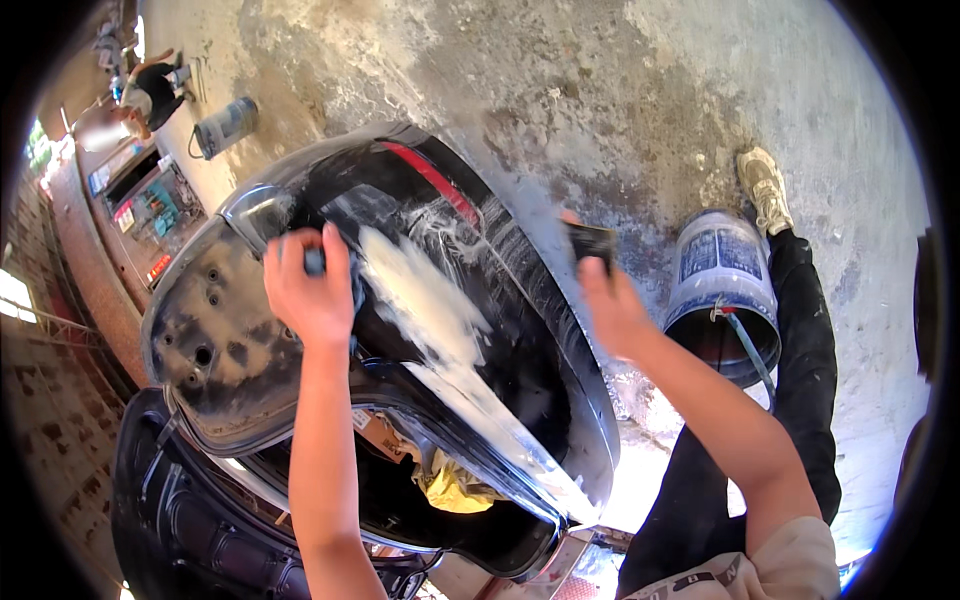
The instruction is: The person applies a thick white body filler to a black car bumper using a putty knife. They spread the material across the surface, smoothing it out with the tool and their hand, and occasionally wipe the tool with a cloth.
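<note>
The black rear bumper (535,350) of a car fills the middle, with pale sanding dust on it. A cream patch of filler (410,290) runs across it, and a red reflector strip (432,182) lies along its far side. My left hand (308,285) is over the bodywork left of the filler, fingers curled round a dark bluish thing, mostly hidden. Right of the bumper, my right hand (615,305) is raised off the car. It grips a flat dark pad with a yellowish edge (592,243), perhaps for sanding.
The boot stands open, with a yellow bag (457,488) inside and its black lid (200,515) at lower left. A blue-and-white bucket (722,290) stands beside a leg in black trousers. Farther left are another bucket (226,126) and a person (150,95).
</note>
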`<state>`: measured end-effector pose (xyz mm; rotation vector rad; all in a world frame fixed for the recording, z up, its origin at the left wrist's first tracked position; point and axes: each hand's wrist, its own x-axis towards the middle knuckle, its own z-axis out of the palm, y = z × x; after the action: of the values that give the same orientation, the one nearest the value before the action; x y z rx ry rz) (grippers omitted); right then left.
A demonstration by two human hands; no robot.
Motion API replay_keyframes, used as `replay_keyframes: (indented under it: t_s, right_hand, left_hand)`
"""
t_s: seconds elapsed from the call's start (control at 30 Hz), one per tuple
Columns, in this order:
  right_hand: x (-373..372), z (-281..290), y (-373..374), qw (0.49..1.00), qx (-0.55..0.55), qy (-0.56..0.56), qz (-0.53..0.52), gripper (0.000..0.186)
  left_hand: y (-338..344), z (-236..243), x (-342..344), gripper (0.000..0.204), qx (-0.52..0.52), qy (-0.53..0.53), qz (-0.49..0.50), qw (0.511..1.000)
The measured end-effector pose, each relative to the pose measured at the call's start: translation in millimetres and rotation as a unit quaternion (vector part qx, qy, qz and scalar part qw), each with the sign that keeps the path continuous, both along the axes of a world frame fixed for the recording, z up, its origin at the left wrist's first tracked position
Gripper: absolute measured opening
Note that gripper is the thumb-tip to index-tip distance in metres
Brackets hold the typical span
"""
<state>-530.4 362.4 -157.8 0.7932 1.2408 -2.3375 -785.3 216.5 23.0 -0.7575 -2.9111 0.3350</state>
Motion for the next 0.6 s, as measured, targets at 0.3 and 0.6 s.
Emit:
replay_keyframes:
  t_s: [0.3,0.6]
  right_hand:
    - [99.1,-58.4,89.5,0.957,0.162,-0.239,0.001,0.080]
    - [108.5,-65.1,119.2,0.945,0.164,-0.281,0.015,0.076]
  left_hand:
    - [56.3,-73.6,-8.4,0.023,-0.365,-0.066,-0.060,0.927]
    - [56.1,-64.9,171.6,0.009,-0.336,-0.293,-0.112,0.888]
